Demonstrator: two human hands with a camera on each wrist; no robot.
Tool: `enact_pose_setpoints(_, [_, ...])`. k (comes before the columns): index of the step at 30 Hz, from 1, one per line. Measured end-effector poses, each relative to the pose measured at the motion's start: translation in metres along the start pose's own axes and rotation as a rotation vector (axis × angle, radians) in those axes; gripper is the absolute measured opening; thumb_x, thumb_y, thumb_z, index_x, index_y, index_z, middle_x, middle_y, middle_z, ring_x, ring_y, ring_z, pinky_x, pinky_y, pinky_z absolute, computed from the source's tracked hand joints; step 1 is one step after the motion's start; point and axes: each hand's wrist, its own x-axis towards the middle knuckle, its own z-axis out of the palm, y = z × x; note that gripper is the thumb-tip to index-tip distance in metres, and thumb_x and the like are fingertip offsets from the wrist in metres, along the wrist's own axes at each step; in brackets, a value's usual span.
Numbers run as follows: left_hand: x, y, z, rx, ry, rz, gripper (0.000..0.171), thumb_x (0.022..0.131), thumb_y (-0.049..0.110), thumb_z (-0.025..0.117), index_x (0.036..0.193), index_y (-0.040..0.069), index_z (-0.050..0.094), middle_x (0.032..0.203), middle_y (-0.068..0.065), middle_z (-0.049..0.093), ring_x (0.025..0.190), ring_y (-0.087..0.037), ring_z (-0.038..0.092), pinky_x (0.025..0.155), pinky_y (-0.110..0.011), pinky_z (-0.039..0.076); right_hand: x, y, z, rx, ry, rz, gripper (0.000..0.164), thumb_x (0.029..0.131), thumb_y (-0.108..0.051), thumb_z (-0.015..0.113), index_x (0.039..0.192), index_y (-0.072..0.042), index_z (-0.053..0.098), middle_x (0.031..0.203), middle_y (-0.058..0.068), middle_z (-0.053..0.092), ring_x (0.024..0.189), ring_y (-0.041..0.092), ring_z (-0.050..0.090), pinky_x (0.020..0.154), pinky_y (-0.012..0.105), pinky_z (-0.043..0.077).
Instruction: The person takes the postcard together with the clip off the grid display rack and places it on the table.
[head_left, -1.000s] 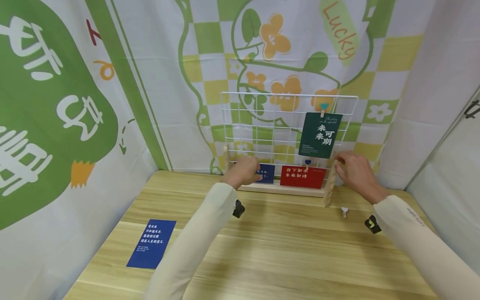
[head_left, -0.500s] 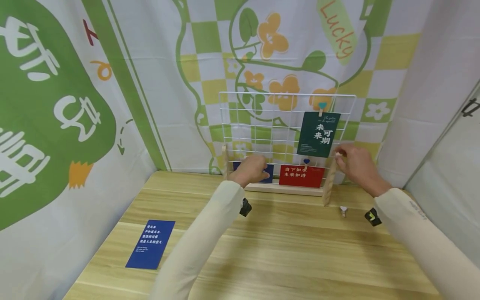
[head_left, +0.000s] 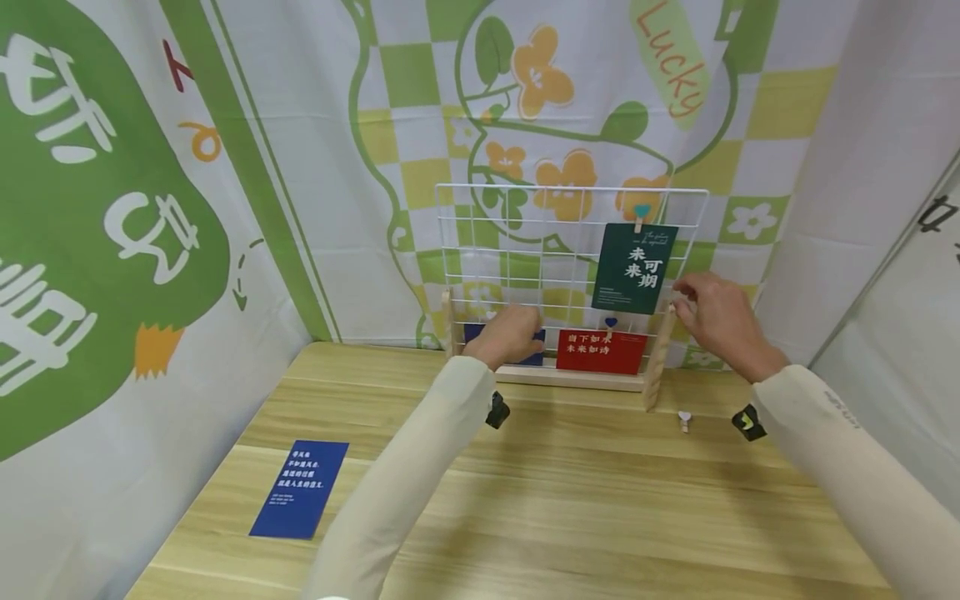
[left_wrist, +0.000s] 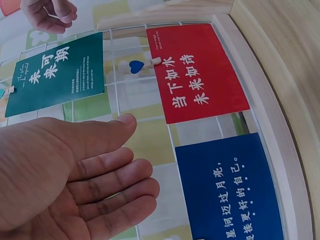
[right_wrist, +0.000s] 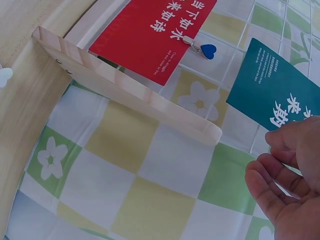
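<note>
A white wire grid (head_left: 547, 287) stands in a wooden base, with a green card (head_left: 633, 271) hanging high on its right under a teal heart clip (head_left: 641, 212). Below it is a red card (head_left: 602, 354) with a dark blue heart clip (left_wrist: 136, 67). My left hand (head_left: 513, 335) hovers in front of the lower left, partly covering a blue card (left_wrist: 230, 190) in the head view; its fingers are loosely extended around nothing. Beside the green card's lower corner, my right hand (head_left: 722, 321) has loosely bent fingers, thumb and fingertips apart, nothing between them.
Another blue card (head_left: 298, 490) lies on the wooden table (head_left: 570, 508) at the front left. A white heart clip (head_left: 684, 421) lies right of the base. The right wooden post (head_left: 657, 358) stands just below my right hand. Printed curtains hang behind and at the sides.
My left hand has moved right, over more of the blue card on the grid. My right hand has risen slightly beside the green card. The cards and clips keep their places.
</note>
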Motion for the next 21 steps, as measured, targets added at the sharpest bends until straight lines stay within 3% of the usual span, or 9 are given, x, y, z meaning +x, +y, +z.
enact_pose_setpoints(7, [0.004,0.004,-0.002,0.001,0.008,-0.003,0.046,0.086,0.024,0.064,0.054,0.015,0.032,0.051,0.004,0.024,0.046,-0.008,0.024,0.043,-0.02,0.025,0.004,0.001,-0.002,0.003,0.039,-0.026,0.019,0.086,-0.009,0.056,0.099,0.003,0.062,0.092,0.023,0.064,0.08,0.033,0.059,0.069,0.047,0.048])
enact_pose_setpoints(14, [0.008,0.009,-0.008,-0.002,0.038,0.022,0.048,0.086,0.021,0.063,0.053,0.015,0.028,0.052,0.004,0.019,0.047,-0.009,0.018,0.042,-0.02,0.019,0.007,0.0,-0.006,0.0,0.054,-0.023,0.017,0.086,-0.009,0.057,0.098,0.003,0.062,0.092,0.022,0.064,0.08,0.032,0.059,0.069,0.046,0.048])
enact_pose_setpoints(21, [0.01,0.014,-0.012,-0.05,0.016,-0.026,0.043,0.087,0.023,0.063,0.054,0.014,0.036,0.049,0.004,0.028,0.043,-0.008,0.026,0.039,-0.019,0.024,0.011,0.0,-0.011,-0.001,0.081,-0.043,0.017,0.084,-0.007,0.057,0.096,0.003,0.063,0.09,0.023,0.065,0.078,0.033,0.059,0.068,0.046,0.048])
